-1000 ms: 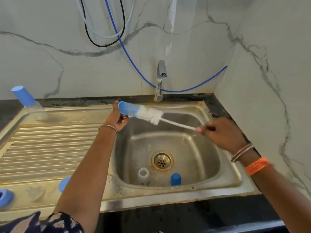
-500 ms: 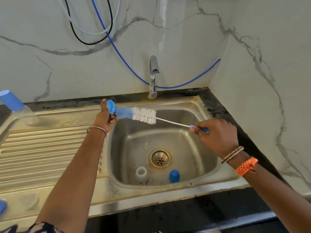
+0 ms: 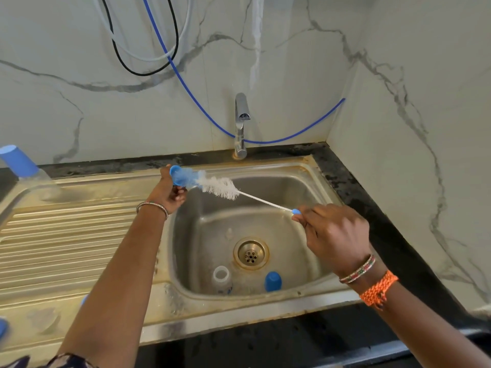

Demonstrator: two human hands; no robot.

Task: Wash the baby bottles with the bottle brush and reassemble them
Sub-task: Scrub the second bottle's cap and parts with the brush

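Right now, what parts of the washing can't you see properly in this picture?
All in the head view:
- The brush tip sits inside the blue piece that the left hand holds; motion blurs it.
- The brush handle is hidden in the right hand.
- The bottle with the blue cap is cut off by the left edge.
- The print on the small bottle in the sink is too small.
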